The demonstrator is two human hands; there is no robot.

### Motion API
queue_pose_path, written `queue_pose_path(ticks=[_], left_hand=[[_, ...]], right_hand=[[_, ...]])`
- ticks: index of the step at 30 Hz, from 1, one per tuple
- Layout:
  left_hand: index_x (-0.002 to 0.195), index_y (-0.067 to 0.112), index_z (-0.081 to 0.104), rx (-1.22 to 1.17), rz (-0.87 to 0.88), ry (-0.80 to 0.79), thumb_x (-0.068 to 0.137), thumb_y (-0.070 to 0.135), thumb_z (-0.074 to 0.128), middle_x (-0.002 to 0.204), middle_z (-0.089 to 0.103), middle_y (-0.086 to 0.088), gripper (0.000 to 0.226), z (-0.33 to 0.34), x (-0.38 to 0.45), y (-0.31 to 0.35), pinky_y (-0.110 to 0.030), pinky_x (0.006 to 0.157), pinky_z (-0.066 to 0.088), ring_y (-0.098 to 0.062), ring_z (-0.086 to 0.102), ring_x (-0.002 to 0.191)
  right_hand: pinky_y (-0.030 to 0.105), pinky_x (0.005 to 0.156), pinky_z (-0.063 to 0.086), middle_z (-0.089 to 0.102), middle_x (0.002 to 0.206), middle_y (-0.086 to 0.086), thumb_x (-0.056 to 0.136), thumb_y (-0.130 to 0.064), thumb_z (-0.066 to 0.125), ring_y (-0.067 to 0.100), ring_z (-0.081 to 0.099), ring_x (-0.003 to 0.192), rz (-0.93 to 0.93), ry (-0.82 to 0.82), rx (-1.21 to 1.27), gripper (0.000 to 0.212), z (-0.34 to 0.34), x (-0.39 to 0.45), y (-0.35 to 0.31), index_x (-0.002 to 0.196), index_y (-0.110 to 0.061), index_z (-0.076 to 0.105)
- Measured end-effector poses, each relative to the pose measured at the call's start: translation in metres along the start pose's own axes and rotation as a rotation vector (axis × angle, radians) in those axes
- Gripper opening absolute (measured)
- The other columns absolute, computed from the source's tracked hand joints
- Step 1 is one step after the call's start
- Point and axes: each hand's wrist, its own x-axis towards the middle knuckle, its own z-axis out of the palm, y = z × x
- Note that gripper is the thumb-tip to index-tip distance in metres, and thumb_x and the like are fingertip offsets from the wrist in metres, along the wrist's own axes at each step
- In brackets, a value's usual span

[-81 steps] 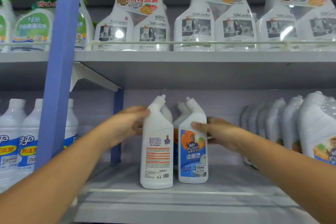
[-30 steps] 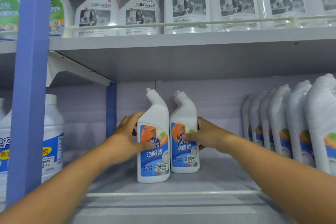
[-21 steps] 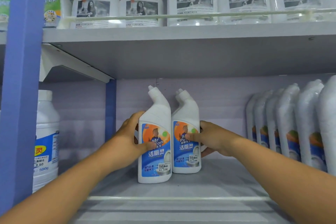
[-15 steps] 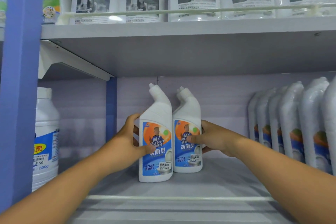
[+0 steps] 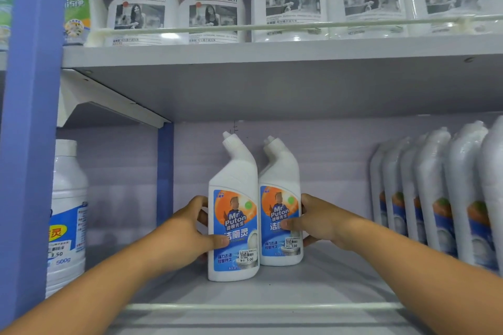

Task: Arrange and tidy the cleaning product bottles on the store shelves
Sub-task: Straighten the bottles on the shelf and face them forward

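Observation:
Two white angled-neck toilet cleaner bottles with blue and orange labels stand side by side on the lower shelf (image 5: pixel 272 291), labels facing me. My left hand (image 5: pixel 190 228) grips the left bottle (image 5: pixel 234 209) from its left side, thumb across the label. My right hand (image 5: pixel 318 220) grips the right bottle (image 5: pixel 280 198) from its right side, thumb on the label. The left bottle stands slightly nearer to me than the right one. Both bottles are upright and touch each other.
A row of several shrink-wrapped white bottles (image 5: pixel 441 193) fills the shelf's right end. A white bottle with a blue label (image 5: pixel 68 215) stands beyond the blue upright post (image 5: pixel 35 127). The upper shelf (image 5: pixel 272 54) carries white spray bottles (image 5: pixel 294 0) behind a rail. A rail (image 5: pixel 258 307) edges the lower shelf.
The left bottle, which showed its back label, now faces front like the right one. Both bottles sit further back on the shelf, and both hands keep hold of them.

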Motion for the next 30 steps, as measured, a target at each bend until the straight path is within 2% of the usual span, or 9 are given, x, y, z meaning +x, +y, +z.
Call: queue_pose_path(ticks=[3, 7, 11, 14, 19, 22, 25, 27, 30], left_hand=[[0.117, 0.029, 0.055, -0.094, -0.049, 0.009, 0.083, 0.026, 0.084, 0.111, 0.069, 0.006, 0.045, -0.001, 0.0, 0.001, -0.037, 0.075, 0.065, -0.017, 0.076, 0.09], [0.112, 0.023, 0.062, -0.272, -0.114, 0.056, 0.089, 0.035, 0.078, 0.099, 0.078, 0.001, 0.03, -0.005, 0.001, 0.004, -0.041, 0.078, 0.065, -0.017, 0.078, 0.082], [0.111, 0.024, 0.063, -0.357, -0.124, 0.037, 0.088, 0.031, 0.078, 0.1, 0.077, -0.001, 0.029, -0.006, 0.002, 0.003, -0.036, 0.067, 0.064, -0.017, 0.078, 0.082], [0.111, 0.025, 0.062, -0.353, -0.126, 0.025, 0.09, 0.029, 0.078, 0.101, 0.076, 0.001, 0.027, -0.007, 0.005, 0.003, -0.03, 0.062, 0.062, -0.014, 0.077, 0.082], [0.119, 0.019, 0.061, -0.454, -0.148, 0.0, 0.088, 0.037, 0.079, 0.104, 0.077, -0.006, 0.04, -0.013, 0.0, 0.005, -0.046, 0.085, 0.063, -0.024, 0.077, 0.093], [0.133, 0.018, 0.055, -0.531, -0.134, 0.095, 0.085, 0.043, 0.08, 0.111, 0.071, -0.003, 0.06, -0.016, -0.016, 0.014, -0.044, 0.088, 0.061, -0.024, 0.071, 0.101], [0.145, 0.021, 0.048, -0.453, -0.079, 0.237, 0.084, 0.053, 0.077, 0.126, 0.064, 0.002, 0.074, -0.009, -0.042, 0.03, -0.042, 0.096, 0.055, -0.021, 0.064, 0.113], [0.146, 0.022, 0.047, -0.404, -0.038, 0.331, 0.086, 0.054, 0.073, 0.139, 0.058, 0.001, 0.072, 0.002, -0.061, 0.044, -0.041, 0.1, 0.051, -0.019, 0.059, 0.119], [0.143, 0.026, 0.05, -0.408, 0.036, 0.417, 0.09, 0.051, 0.071, 0.141, 0.055, 0.004, 0.063, 0.027, -0.1, 0.075, -0.036, 0.096, 0.047, -0.016, 0.057, 0.119]], right_hand=[[0.045, 0.086, 0.063, 0.078, 0.109, -0.003, 0.093, -0.014, 0.072, 0.018, 0.075, 0.099, 0.009, 0.01, -0.007, 0.027, 0.001, -0.003, -0.001, 0.118, -0.021, 0.064], [0.043, 0.087, 0.063, 0.078, 0.108, -0.004, 0.092, -0.014, 0.074, 0.017, 0.075, 0.099, 0.035, 0.033, -0.012, 0.025, 0.003, -0.007, -0.004, 0.114, -0.022, 0.065], [0.045, 0.088, 0.062, 0.077, 0.108, 0.0, 0.088, -0.018, 0.079, 0.02, 0.076, 0.098, 0.104, 0.078, -0.006, 0.033, -0.001, -0.008, -0.011, 0.117, -0.017, 0.062], [0.042, 0.089, 0.062, 0.076, 0.107, 0.002, 0.091, -0.025, 0.076, 0.02, 0.075, 0.097, 0.154, 0.134, 0.007, 0.03, -0.003, -0.011, -0.018, 0.113, -0.016, 0.059], [0.041, 0.09, 0.061, 0.074, 0.109, 0.003, 0.091, -0.033, 0.076, 0.02, 0.072, 0.1, 0.187, 0.244, 0.097, 0.041, 0.002, -0.026, -0.017, 0.122, -0.013, 0.059], [0.04, 0.093, 0.06, 0.066, 0.12, 0.004, 0.088, -0.038, 0.078, 0.021, 0.066, 0.108, 0.15, 0.281, 0.152, 0.051, 0.0, -0.055, -0.024, 0.128, -0.019, 0.052], [0.042, 0.096, 0.058, 0.062, 0.127, 0.007, 0.09, -0.041, 0.075, 0.022, 0.064, 0.113, 0.093, 0.263, 0.212, 0.056, -0.01, -0.092, -0.031, 0.135, -0.019, 0.051], [0.042, 0.098, 0.058, 0.059, 0.132, 0.007, 0.093, -0.039, 0.072, 0.022, 0.063, 0.115, 0.039, 0.264, 0.264, 0.058, -0.019, -0.119, -0.033, 0.141, -0.016, 0.049], [0.04, 0.098, 0.057, 0.058, 0.134, 0.002, 0.095, -0.039, 0.069, 0.02, 0.063, 0.117, -0.054, 0.275, 0.317, 0.053, -0.034, -0.169, -0.027, 0.14, -0.018, 0.051]])
